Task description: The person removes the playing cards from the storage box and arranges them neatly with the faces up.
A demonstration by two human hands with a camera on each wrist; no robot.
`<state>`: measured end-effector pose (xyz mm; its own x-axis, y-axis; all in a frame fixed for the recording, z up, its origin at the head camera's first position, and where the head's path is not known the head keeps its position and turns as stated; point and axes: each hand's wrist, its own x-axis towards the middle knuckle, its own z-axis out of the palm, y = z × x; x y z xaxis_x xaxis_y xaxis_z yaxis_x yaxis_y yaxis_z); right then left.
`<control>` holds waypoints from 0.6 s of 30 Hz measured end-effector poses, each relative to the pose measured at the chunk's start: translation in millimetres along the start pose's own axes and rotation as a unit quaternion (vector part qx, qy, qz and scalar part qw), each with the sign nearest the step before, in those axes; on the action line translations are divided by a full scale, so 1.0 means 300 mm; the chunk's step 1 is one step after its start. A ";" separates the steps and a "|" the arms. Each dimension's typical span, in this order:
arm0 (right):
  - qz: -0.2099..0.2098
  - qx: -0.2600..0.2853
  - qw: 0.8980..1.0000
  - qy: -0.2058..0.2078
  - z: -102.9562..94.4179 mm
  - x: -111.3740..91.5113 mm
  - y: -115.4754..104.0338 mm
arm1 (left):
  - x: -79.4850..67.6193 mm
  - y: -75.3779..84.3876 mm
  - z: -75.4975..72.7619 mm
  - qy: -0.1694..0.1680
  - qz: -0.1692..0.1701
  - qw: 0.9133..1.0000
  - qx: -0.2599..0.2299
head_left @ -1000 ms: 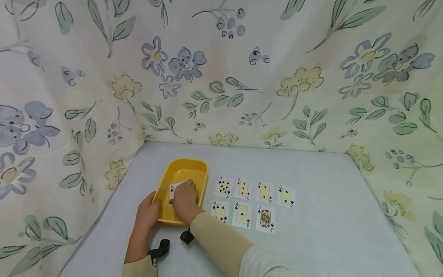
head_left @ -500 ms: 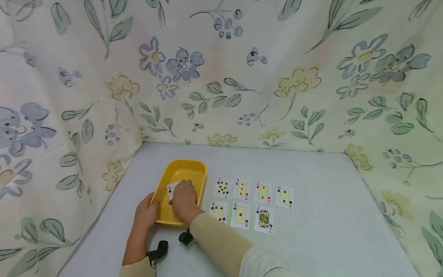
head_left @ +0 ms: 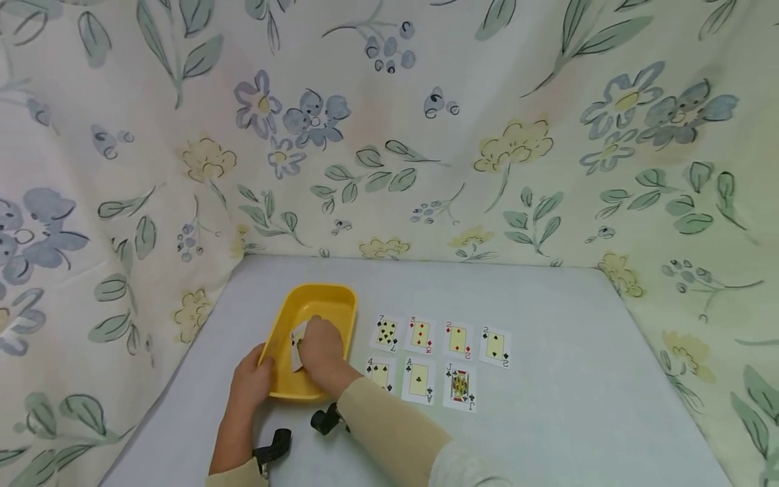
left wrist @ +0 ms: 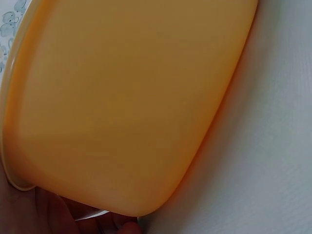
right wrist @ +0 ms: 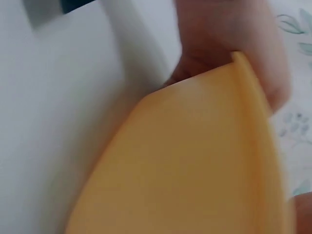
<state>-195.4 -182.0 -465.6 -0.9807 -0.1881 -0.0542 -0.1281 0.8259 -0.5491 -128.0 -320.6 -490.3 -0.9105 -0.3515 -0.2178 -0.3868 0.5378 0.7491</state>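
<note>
My left hand (head_left: 251,377) grips the left edge of a yellow plastic tray (head_left: 325,292); its thumb is over the rim, and in the left wrist view the fingers (left wrist: 48,212) curl under the tray's side. Inside the tray my right hand (head_left: 322,346) holds a white playing card (head_left: 296,352), an ace of spades, at a slant. The hand covers most of that card's face, so whether other cards lie beneath cannot be told. The right wrist view is blurred and shows the tray's outer wall (right wrist: 185,156) with my left hand (right wrist: 234,34) at its corner.
To the tray's right, two rows of face-up cards lie on the white table (head_left: 578,379). The seven of spades (head_left: 386,333) starts the back row; the jack of clubs (head_left: 460,387) ends the front row. My right sleeve hides part of the four of spades (head_left: 380,372). Floral cloth (head_left: 389,169) hangs behind.
The ace of spades has turned and tipped further under my right hand inside the tray. My left hand keeps its grip on the rim. The head view has shifted slightly.
</note>
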 end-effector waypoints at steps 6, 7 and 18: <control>-0.001 0.093 0.996 -0.006 -0.055 -0.018 0.033 | -0.001 -0.012 0.004 0.003 -0.003 1.000 -0.004; 0.000 0.113 0.994 -0.008 -0.069 -0.023 0.041 | 0.000 -0.013 0.006 0.004 -0.002 1.000 -0.003; 0.016 0.216 0.976 -0.004 -0.208 -0.087 0.135 | 0.000 -0.017 0.004 0.004 0.007 1.000 0.008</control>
<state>-184.2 -110.6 -434.4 -0.9818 -0.1708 -0.0833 -0.0206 0.5315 -0.8468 -126.3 -322.5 -494.9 -0.9144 -0.3505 -0.2026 -0.3770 0.5547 0.7418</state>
